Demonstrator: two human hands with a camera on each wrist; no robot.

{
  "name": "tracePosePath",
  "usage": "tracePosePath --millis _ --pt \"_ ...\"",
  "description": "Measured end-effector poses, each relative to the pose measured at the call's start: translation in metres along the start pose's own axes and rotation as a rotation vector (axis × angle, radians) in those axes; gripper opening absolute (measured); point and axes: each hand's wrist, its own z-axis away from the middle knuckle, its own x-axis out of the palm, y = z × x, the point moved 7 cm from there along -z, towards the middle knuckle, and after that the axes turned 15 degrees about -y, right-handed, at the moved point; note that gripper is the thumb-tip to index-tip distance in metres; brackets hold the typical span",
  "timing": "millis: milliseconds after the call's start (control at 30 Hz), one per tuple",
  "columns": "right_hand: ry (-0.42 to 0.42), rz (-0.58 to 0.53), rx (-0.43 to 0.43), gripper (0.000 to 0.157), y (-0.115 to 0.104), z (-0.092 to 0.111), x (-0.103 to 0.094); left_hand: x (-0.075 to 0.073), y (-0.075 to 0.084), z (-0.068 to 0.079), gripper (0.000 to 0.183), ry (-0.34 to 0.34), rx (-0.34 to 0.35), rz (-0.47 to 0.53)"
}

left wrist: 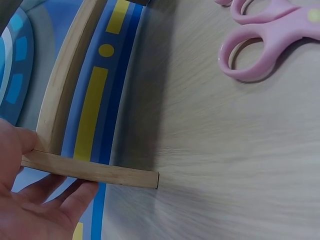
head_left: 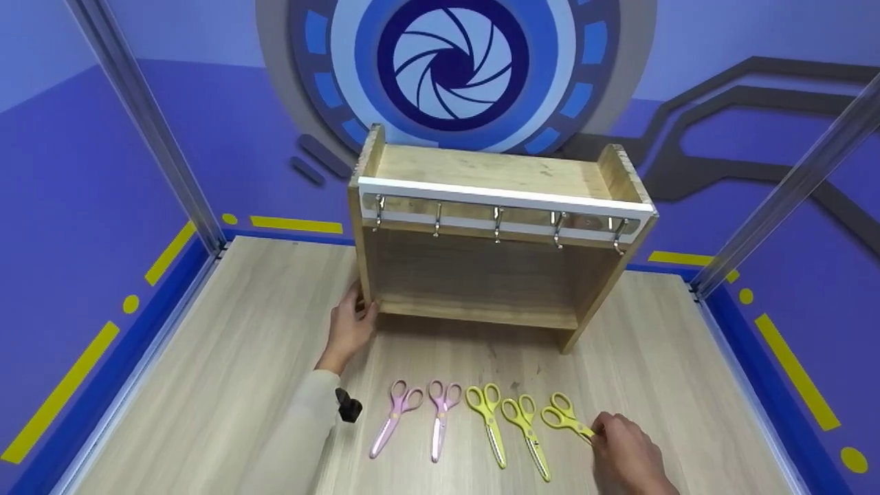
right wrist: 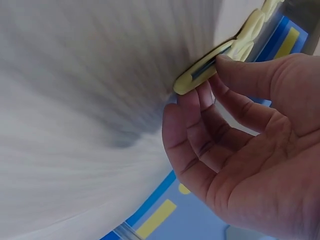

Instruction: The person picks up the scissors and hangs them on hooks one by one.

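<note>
My left hand (head_left: 350,326) grips the lower left side of a wooden shelf (head_left: 481,320); in the left wrist view its thumb and fingers lie on either side of the side board (left wrist: 100,170). A white rail with several metal hooks (head_left: 497,223) runs across the shelf's upper front. At the front right, my right hand (head_left: 629,450) pinches the blade end of a pair of yellow scissors (head_left: 564,414), handles pointing toward the shelf. The right wrist view shows thumb and fingertips on those scissors (right wrist: 200,70). Left of them lie two more yellow scissors (head_left: 528,433) and two pink scissors (head_left: 440,416).
The wooden tabletop (head_left: 275,295) is bordered by blue printed walls (head_left: 158,137) at the back and sides. Metal posts (head_left: 784,199) stand at the back corners. A black device (head_left: 348,405) sits by the left sleeve.
</note>
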Motion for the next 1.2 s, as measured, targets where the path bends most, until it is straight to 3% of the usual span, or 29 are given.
tracePosePath --millis 300,767,967,1200 --pt "-0.074 -0.046 -0.007 0.011 0.003 -0.004 -0.003 -0.001 -0.001 -0.001 0.059 0.002 0.001 -0.015" --pt "-0.050 0.056 -0.090 0.019 -0.002 -0.003 -0.009 0.002 -0.005 -0.001 0.060 -0.023 -0.017 0.022" --pt "0.041 0.138 -0.150 0.021 -0.016 0.008 -0.039 0.001 -0.009 0.002 0.058 -0.017 -0.023 0.029" --pt "0.251 0.134 -0.262 0.017 -0.043 0.029 -0.103 0.000 -0.008 -0.001 0.057 -0.017 -0.016 0.021"
